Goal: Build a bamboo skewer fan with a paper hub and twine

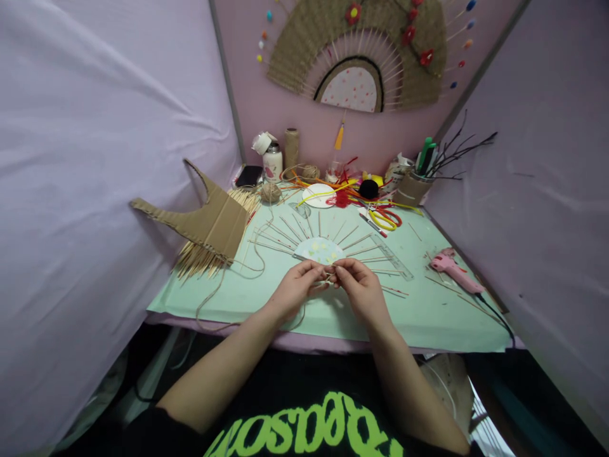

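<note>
Booth draped in pale lilac cloth; inside it we note a pale green tabletop (419, 320). At its near edge, a slack loop of thin brown twine (196, 312) hangs just over the rim and runs toward the hands.

Left hand (301, 280) and right hand (359, 279) meet mid-table, thumbs and fingertips pinched together, almost no gap, apparently on a short bit of the twine. Just beyond and partly under them lies a pale blue half-round card with yellow flowers (318, 249), thin wooden sticks (354, 240) spread around it like rays. To the right, a clear plastic ruler (392, 257) and a pink glue gun (457, 271); to the left, a brown cardboard cutout (216, 219) over a straw-coloured bundle. Farther off, yellow-and-red-handled scissors (384, 219), a twine ball (270, 192), and on the wall a large brown woven fan (285, 63).

Our judgement: a tug on the slack twine could snag the cutout or sticks; a dropped wrist could skew the rays.

Hard to make out: whatever knot or loop sits between the fingertips. The card's lower edge is hidden behind the hands; the wall fan's top is cut off.
</note>
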Action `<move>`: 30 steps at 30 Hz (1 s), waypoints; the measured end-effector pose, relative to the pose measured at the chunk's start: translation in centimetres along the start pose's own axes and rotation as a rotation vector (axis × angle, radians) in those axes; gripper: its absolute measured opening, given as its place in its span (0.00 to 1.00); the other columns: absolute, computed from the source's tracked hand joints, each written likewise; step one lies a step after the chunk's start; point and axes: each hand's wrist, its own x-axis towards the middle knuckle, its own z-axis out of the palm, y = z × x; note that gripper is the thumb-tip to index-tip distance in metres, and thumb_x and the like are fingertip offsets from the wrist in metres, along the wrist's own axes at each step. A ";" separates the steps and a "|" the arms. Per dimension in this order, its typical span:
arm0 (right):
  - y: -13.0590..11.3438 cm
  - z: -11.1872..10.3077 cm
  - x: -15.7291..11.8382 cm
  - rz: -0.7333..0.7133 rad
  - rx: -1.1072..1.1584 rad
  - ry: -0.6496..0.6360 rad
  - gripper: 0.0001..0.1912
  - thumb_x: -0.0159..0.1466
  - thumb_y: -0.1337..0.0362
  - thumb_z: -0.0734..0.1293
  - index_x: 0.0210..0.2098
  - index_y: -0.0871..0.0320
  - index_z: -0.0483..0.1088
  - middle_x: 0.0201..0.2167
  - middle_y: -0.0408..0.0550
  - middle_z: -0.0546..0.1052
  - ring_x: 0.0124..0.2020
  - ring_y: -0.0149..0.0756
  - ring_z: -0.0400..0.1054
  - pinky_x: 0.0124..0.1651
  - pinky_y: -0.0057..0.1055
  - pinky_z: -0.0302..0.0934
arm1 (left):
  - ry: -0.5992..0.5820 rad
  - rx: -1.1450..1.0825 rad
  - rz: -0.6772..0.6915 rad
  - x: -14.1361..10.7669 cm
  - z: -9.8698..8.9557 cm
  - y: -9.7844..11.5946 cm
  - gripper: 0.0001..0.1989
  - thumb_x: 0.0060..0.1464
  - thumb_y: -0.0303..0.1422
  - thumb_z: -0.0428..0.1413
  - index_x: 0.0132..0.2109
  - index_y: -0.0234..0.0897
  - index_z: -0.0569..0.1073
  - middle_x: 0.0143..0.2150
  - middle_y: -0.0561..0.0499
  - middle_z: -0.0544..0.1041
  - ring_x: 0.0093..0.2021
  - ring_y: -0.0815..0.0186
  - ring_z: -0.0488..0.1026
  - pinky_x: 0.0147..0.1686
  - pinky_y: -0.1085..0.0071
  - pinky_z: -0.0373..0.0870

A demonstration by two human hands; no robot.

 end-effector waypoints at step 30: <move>-2.0 -1.5 0.7 -0.041 -0.238 -0.129 0.16 0.61 0.52 0.68 0.44 0.55 0.75 0.42 0.50 0.79 0.43 0.39 0.72 0.45 0.35 0.65 | -0.181 -0.118 -0.212 1.2 0.0 1.8 0.21 0.40 0.42 0.71 0.34 0.33 0.73 0.33 0.49 0.76 0.32 0.68 0.75 0.33 0.71 0.71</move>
